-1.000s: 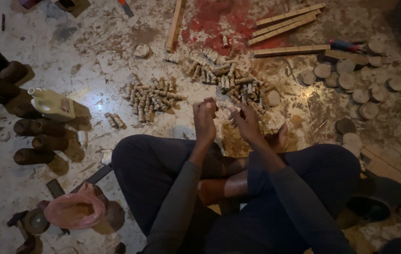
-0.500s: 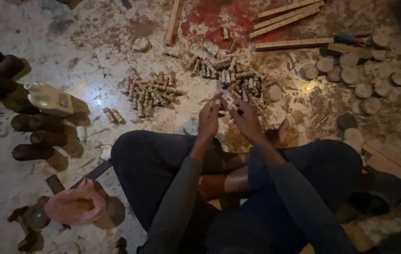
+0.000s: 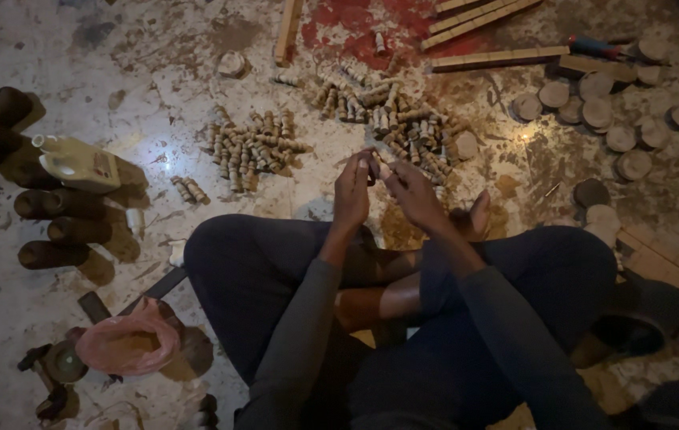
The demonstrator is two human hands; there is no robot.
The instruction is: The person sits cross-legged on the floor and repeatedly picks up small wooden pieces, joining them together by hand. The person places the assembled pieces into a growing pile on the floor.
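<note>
two hands met above the crossed legs: the left hand [image 3: 353, 193] and right hand [image 3: 413, 195] both pinched a small pale wooden peg [image 3: 380, 167] between their fingertips, its long axis running roughly across from one hand to the other, though dim light blurred it. both forearms reached forward, wrists raised, fingers curled inward. just beyond lay a heap of short turned wooden pegs [image 3: 391, 119]; a second heap [image 3: 253, 145] sat to the left, on the dusty stone floor [image 3: 148, 48].

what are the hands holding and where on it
Left hand and right hand pinch a small pale wooden peg between fingertips, apparently at its ends.
</note>
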